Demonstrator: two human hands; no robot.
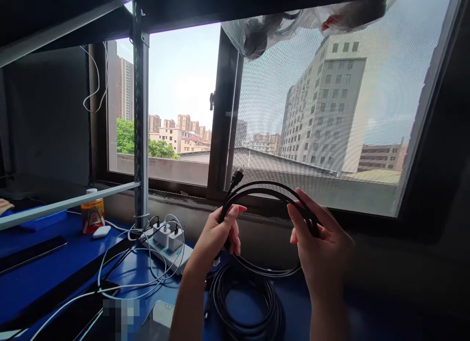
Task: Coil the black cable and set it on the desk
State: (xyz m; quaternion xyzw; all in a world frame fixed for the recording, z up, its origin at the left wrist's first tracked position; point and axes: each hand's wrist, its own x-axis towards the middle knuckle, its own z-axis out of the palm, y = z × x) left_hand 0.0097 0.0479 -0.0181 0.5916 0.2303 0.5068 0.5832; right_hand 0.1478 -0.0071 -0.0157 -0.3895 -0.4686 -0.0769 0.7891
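Cable [259, 190], black, is held in loose loops between the two hands, above the counter [297, 306] and in front of the window [179, 101]. Left hand [224, 231]: fingers curl around one side of the loops, with the thumb laid along them; a plug [238, 176] projects upward from this side. Right hand [323, 236]: fingers bend around the opposite side, while thumb and forefinger stand apart, so this grip appears light. Upper strands arch between the hands; lower strands sag over a black coil [277, 306] on the counter. Whether they touch the coil cannot be told. A connector [216, 261] shows below the left hand; which length it belongs to is unclear. Caution: if the right grip slackens, the strands may spring apart and the loops lose their shape, since nothing visible ties them. Uneven loops may result if the hands draw together with the strands unaligned, and a twist in the strands could cause a kink. The sagging part may catch on the coil if lowered onto it, tangling the two. Swinging the plug wide to the left could snag the white leads [128, 285] or disturb the chargers [175, 240] in the power strip [172, 259], which stands near the left forearm.
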